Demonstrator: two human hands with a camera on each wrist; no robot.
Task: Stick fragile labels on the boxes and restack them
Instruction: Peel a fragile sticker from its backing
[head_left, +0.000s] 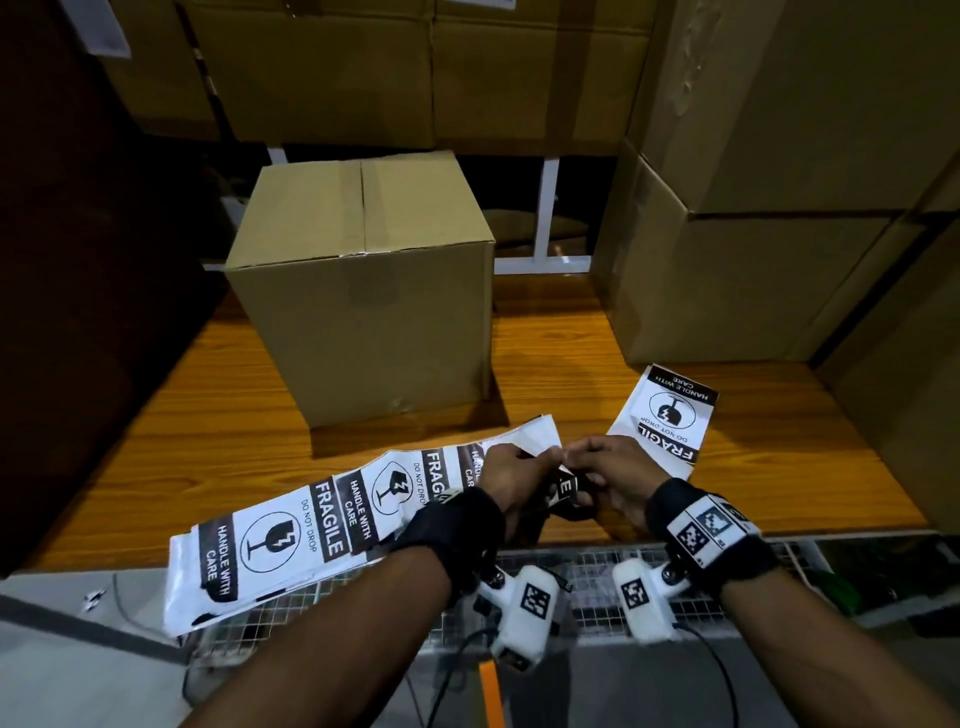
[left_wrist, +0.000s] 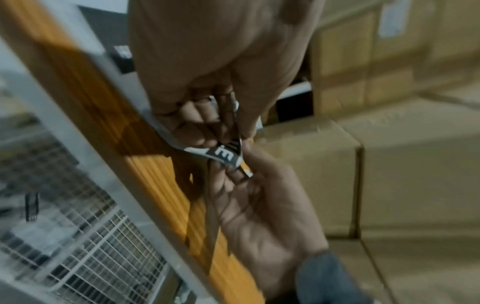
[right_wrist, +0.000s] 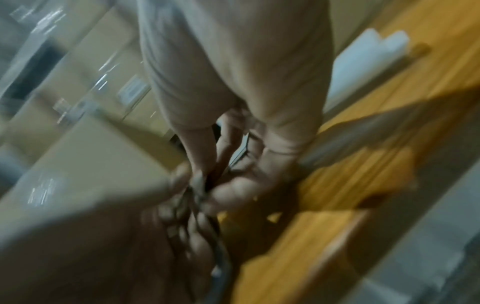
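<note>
Glossy label corner (head_left: 566, 486) being pinched between left hand (head_left: 511, 475) and right hand (head_left: 610, 480), "E" showing. Paper label strip (head_left: 291, 530), "FRAGILE / HANDLE WITH CARE", being left lying on wooden table (head_left: 561, 343), long axis running near-left to far-right. Loose label (head_left: 667, 415) lying right. Plain cardboard box (head_left: 363, 286) sitting behind, taped seam on top.

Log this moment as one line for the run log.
step: peeling fragile label | left hand: pinches label | right hand: pinches label | box: on table, unlabelled face visible | spare label: lying on table
</note>
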